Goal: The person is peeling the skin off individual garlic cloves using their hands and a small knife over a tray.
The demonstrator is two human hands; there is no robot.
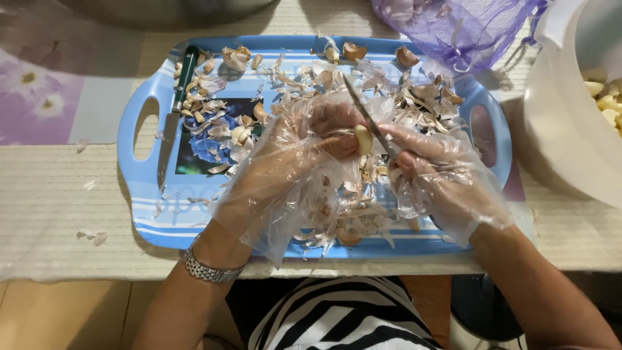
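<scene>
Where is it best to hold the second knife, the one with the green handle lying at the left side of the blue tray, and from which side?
Probably the green handle, taken from above. The knife lies flat near the tray's left handle hole, handle pointing away from the person, its blade toward them. The handle is thick and mostly free of garlic skins; both gloved hands are busy elsewhere.

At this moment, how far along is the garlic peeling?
Done: peeled cloves in the white bowl, skins across the blue tray. In hand: left hand holds a clove, right hand a knife. Left: unpeeled cloves along the tray's far edge.
</scene>
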